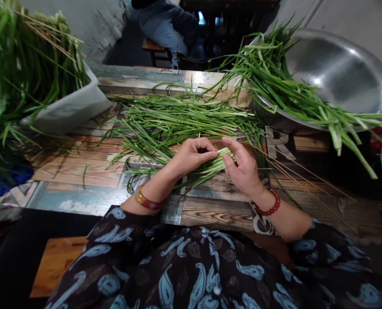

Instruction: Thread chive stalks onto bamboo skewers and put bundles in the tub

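Note:
Between my two hands is a small bunch of garlic chives (pixel 210 168), its pale cut ends lined up side by side. My left hand (pixel 191 156) pinches the bunch from the left, thumb and forefinger together near the ends. On the other side, the thumb and fingers of my right hand (pixel 244 169) close around the same ends. A thin stick seems to pass by my fingers, but I cannot make out whether it pierces the stalks. Just beyond my hands lies a loose pile of garlic chives (pixel 181 113). Several thin bamboo skewers (pixel 307 184) lie to the right of my right hand.
At the left, a white plastic tub (pixel 77 105) is heaped with chives, with skewers (pixel 49 34) across them. A large steel basin (pixel 335 64) at the right has chives hanging over its rim. Beyond the wooden table (pixel 216 212), a person in jeans (pixel 165 25) sits on a stool.

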